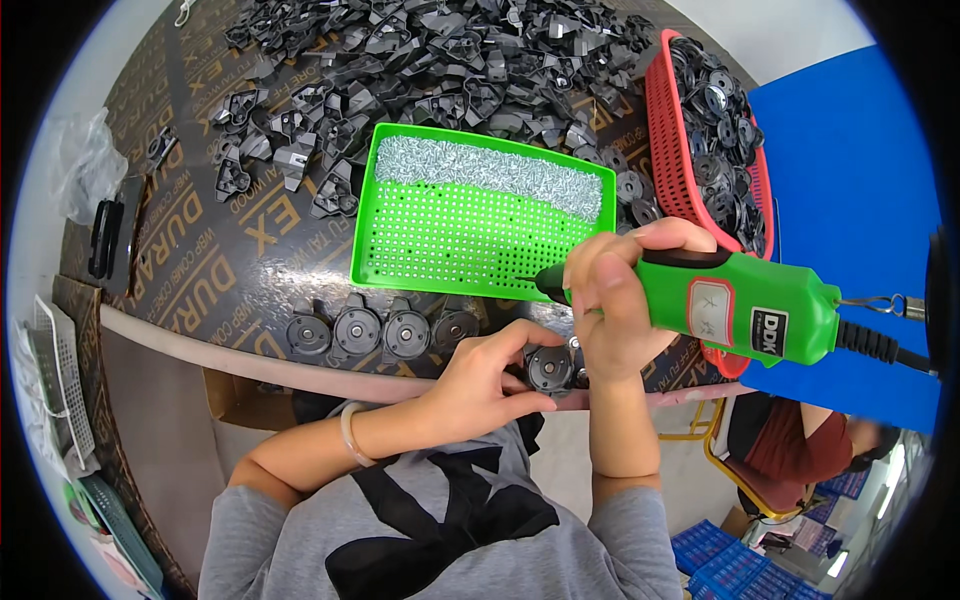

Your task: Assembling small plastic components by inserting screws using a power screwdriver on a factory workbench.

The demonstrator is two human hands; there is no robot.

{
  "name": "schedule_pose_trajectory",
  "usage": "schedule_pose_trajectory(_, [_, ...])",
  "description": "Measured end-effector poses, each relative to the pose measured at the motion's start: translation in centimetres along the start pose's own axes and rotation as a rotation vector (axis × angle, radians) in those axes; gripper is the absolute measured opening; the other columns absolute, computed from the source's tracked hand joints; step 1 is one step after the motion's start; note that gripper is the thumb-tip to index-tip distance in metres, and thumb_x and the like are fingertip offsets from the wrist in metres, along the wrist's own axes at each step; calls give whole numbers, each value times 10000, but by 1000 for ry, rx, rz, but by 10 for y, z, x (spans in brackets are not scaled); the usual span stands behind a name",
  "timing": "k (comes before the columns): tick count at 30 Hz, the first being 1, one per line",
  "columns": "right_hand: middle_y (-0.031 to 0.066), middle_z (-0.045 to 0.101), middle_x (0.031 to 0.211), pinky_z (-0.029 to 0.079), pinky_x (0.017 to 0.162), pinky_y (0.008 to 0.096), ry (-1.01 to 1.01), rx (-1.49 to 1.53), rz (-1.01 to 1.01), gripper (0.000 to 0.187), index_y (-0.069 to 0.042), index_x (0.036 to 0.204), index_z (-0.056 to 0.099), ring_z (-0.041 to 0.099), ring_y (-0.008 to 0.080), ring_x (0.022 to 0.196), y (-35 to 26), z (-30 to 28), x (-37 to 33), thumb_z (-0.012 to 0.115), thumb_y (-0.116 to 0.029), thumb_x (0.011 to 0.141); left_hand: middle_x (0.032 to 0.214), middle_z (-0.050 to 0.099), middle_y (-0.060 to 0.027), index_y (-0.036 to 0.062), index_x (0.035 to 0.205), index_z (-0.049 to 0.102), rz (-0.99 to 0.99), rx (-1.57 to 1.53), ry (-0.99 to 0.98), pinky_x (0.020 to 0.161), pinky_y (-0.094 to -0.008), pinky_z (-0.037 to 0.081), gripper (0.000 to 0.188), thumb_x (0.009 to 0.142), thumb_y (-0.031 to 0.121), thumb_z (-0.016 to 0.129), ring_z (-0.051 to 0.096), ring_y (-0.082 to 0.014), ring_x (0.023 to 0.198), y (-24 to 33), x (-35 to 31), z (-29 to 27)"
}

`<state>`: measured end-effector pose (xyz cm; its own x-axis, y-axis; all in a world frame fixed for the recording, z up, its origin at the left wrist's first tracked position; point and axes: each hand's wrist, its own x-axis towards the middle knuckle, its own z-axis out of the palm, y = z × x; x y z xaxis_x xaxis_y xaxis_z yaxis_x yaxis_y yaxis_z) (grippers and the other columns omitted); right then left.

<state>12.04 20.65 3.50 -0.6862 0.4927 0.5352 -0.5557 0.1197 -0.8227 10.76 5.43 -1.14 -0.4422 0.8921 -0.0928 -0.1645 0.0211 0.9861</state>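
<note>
My right hand (615, 310) is wrapped round a green electric screwdriver (765, 310), held almost level. Its dark tip points left over the near right part of a green perforated tray (362, 230). A heap of small silvery screws (490, 172) lies along that tray's far side. At the table's near edge, my left hand (485, 385) grips a round black plastic part (550, 370) between thumb and fingers; a metal piece shows at its centre. To the left of that hand stands a row of several similar round parts (407, 333).
Loose black plastic pieces (430, 70) pile up across the far table. A red basket (672, 150) full of round black parts stands at the right, beside a blue surface (850, 150). A cable (890, 350) trails from the screwdriver. Another person (790, 450) sits at the lower right.
</note>
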Motion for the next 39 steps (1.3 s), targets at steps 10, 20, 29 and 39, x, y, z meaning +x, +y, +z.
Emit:
schedule_pose_trajectory(10, [60,565,638,449,476,236,2,-5,7,364,-14,1113,395,531,103,494,-1,0,-1,594,115,836,1154,650,-137,-24,1209,529,27,-10,18,713,-316,635,582,715,13,835,689,-176,869,0,0,1])
schedule_pose_trajectory(20, [57,553,627,456,477,252,17,24,-29,370,-31,1117,373,531,118,494,0,2,-5,613,82,859,1102,648,-172,-14,1318,457,33,-58,0,689,-329,630,701,719,-23,820,658,-178,801,-6,0,2])
schedule_pose_trajectory(29, [51,534,611,452,471,281,-2,64,-110,354,-36,1114,371,517,135,477,5,0,-7,617,65,880,1050,658,-204,35,1539,141,99,-24,30,703,-365,634,1072,698,-78,796,695,-286,890,-9,-3,8])
schedule_pose_trajectory(39, [35,503,600,435,474,317,35,70,-137,355,-71,1115,361,483,158,455,-5,3,2,647,-38,906,1135,665,-185,30,1538,111,49,-7,-22,709,-319,618,1077,735,12,829,725,-251,878,-4,-2,4])
